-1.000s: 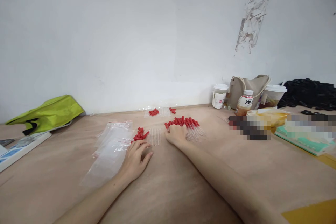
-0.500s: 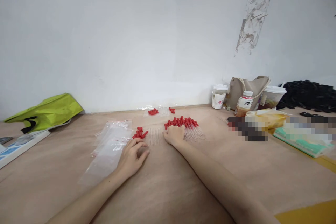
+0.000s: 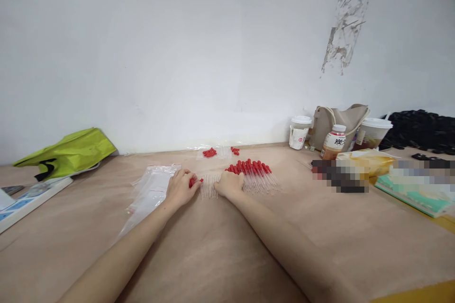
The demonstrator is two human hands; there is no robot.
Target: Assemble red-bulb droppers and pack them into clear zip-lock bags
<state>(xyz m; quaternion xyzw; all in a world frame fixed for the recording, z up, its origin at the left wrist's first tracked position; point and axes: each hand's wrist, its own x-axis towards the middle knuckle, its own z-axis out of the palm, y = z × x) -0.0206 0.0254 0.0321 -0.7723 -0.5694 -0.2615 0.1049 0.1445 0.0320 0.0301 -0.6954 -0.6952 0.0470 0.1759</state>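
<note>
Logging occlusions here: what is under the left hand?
Small red pieces show partly at the edge of the left hand; whatever else lies under it is covered and cannot be seen.

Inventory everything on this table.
Droppers: many, red-topped, centre
Bare tubes: several, clear, centre
Loose bulbs: several, red, centre
Bulb clusters: two, red, back
Zip bags: several, clear, left
Bag: one, lime, left
Power strip: one, white, left
Cups: two, white lids, right
Handbag: one, beige, right
Bottle: one, brown, right
Flat pack: one, green, right
Packet: one, yellow, right
Heap: one, black, right
Pixelated items: unclear, dark, right
Left hand: one, at bulbs
Right hand: one, at tubes
</note>
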